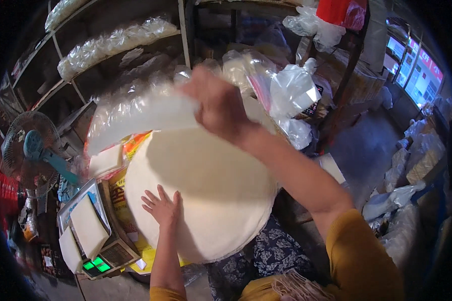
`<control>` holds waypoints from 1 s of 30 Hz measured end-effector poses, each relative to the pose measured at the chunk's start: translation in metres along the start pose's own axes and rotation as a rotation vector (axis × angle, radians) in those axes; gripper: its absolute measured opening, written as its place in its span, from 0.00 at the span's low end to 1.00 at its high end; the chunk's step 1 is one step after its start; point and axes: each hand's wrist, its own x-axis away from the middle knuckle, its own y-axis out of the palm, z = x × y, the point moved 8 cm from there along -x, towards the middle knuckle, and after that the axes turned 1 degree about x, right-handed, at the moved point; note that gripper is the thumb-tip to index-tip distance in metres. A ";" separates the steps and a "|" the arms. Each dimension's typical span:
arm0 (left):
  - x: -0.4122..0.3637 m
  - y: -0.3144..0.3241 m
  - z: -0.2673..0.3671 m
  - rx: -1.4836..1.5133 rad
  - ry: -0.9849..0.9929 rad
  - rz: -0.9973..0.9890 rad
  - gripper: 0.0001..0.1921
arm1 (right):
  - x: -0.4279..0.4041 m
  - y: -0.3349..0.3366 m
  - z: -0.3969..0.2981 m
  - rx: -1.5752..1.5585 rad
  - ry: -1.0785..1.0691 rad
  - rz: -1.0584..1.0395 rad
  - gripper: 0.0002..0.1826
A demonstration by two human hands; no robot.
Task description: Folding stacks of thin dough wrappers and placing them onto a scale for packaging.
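Note:
In front of me lies a wide, round stack of thin off-white sheets (pixel 211 210), smooth on top and layered at the rim. My left hand (pixel 162 207) rests palm down on its left side, fingers spread. Above the stack's far edge is my right hand (pixel 218 105), raised and blurred by motion. Its fingers appear closed on the edge of a pale, thin sheet (pixel 173 111), also blurred, whose extent I cannot tell. A broad shadow falls across the stack's far half.
Left of the stack, a digital scale (pixel 116 254) with a green display carries folded white sheets (pixel 88 224) on its metal tray. More cut sheets (pixel 106 161) lie behind it. A teal fan (pixel 34 146) stands far left. Clear plastic bags (pixel 293 88) crowd the back; filled bags (pixel 116 45) line a shelf.

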 end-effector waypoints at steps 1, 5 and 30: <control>-0.002 0.000 0.003 -0.035 -0.004 0.002 0.40 | 0.027 0.005 -0.008 0.012 -0.053 -0.127 0.11; -0.019 0.088 -0.110 0.765 -0.014 0.226 0.36 | 0.125 0.017 -0.086 -0.099 -0.249 -0.299 0.10; -0.065 -0.250 -0.010 1.634 0.412 0.326 0.18 | 0.213 -0.057 -0.041 -0.082 0.334 -0.192 0.23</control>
